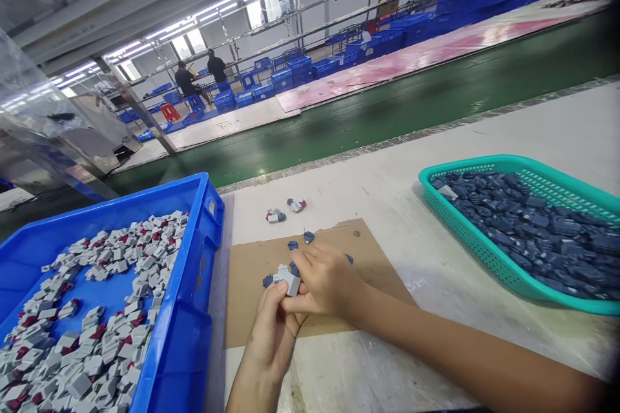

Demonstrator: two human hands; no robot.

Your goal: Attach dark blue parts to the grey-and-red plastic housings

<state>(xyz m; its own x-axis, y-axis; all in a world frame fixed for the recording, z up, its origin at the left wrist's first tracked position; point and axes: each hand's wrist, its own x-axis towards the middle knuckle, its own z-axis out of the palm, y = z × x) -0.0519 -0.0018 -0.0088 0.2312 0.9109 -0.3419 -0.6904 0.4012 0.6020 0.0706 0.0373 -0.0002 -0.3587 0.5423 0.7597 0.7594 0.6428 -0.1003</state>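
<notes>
Over a piece of brown cardboard (242, 310), my left hand (274, 329) grips a light grey plastic part (287, 279) between thumb and fingers. My right hand (322, 277) is closed at the part's right side, its index finger and thumb pressed on a small dark blue piece (293, 268) at the grey part. Several loose dark blue pieces (309, 237) lie on the cardboard around my hands. Beyond the cardboard, two grey assembled parts (296, 205) with dark blue and red bits rest on the white table (387, 187).
A blue crate (194, 297) of grey and red parts stands at the left. At the right is a green basket (465, 245) full of dark blue pieces. A green conveyor belt (339, 135) runs behind the table. Two people (216, 67) are far back among blue crates.
</notes>
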